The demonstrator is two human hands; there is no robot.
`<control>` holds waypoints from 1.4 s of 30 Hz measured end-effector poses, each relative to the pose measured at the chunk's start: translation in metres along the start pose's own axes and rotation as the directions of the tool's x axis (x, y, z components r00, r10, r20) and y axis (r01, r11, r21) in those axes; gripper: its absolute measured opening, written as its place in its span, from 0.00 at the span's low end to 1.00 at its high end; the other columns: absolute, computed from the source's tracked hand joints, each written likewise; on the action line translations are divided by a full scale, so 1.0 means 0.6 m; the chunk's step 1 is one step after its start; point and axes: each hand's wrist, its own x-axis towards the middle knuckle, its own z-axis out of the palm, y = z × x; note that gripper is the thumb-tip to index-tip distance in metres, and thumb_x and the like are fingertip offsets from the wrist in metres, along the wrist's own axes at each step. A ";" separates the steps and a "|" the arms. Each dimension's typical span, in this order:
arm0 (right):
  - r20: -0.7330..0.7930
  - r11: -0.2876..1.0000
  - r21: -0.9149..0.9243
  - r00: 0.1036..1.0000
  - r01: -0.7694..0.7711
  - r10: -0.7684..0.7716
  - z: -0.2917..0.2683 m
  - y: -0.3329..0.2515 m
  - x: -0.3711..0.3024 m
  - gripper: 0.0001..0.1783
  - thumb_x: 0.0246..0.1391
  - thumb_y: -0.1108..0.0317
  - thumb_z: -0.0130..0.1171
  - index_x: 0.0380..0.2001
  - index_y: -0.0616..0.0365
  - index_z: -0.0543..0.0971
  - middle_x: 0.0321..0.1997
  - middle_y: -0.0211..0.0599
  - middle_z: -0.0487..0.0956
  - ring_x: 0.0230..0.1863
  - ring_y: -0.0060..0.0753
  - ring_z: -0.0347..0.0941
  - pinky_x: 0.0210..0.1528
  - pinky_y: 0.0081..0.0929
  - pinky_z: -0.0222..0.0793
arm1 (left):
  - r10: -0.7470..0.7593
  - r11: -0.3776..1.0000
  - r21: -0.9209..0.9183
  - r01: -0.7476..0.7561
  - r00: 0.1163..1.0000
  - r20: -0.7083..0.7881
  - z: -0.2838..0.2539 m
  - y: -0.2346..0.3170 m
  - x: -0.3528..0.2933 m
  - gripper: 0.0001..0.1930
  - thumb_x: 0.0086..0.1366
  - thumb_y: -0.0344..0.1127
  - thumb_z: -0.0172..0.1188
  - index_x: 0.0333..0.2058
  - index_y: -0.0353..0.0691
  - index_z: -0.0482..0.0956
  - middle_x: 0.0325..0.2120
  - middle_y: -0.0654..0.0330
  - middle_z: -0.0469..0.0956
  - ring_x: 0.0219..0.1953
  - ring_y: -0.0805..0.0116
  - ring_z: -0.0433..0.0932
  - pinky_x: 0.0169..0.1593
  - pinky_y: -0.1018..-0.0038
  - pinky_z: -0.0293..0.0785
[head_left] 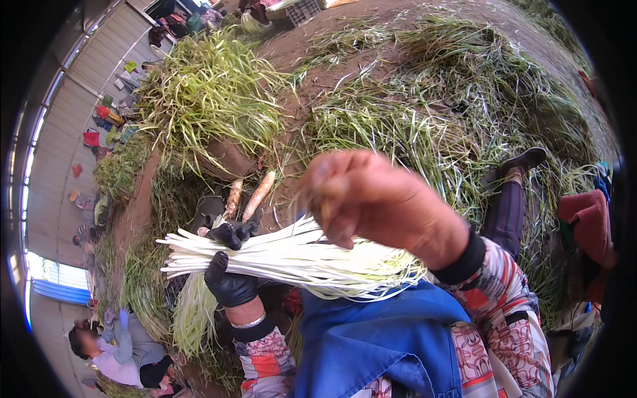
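Note:
A thick bundle of long, pale white-green stalks [318, 262], like garlic scapes, lies across a blue apron [378, 338] on my lap. My left hand [232, 282], in a black glove, grips the bundle near its left end, with thumb and fingers on opposite sides. Above the stalks is my right hand [371, 205], bare and partly blurred by motion. Its fingers are curled together, and a thin thing at the fingertips is too blurred to name. Just beyond the left hand, two pale, rod-like pieces [259, 196] stick up side by side.
A tall heap of leafy green stalks [206, 93] stands far left. Loose greens [444, 113] cover the ground ahead and right. A leg in dark striped trousers [504, 219] extends at right, near a red cloth [587, 222]. Another person [123, 351] sits lower left.

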 end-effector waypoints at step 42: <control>0.417 -0.370 -0.877 0.868 0.306 -0.271 -0.099 0.147 0.002 0.08 0.41 0.70 0.60 0.29 0.57 0.76 0.36 0.36 0.71 0.38 0.37 0.70 0.43 0.34 0.63 | -0.008 0.761 -0.643 0.088 0.992 0.126 -0.110 0.078 0.010 0.09 0.57 0.26 0.57 0.25 0.48 0.66 0.20 0.74 0.68 0.23 0.81 0.71 0.37 0.77 0.68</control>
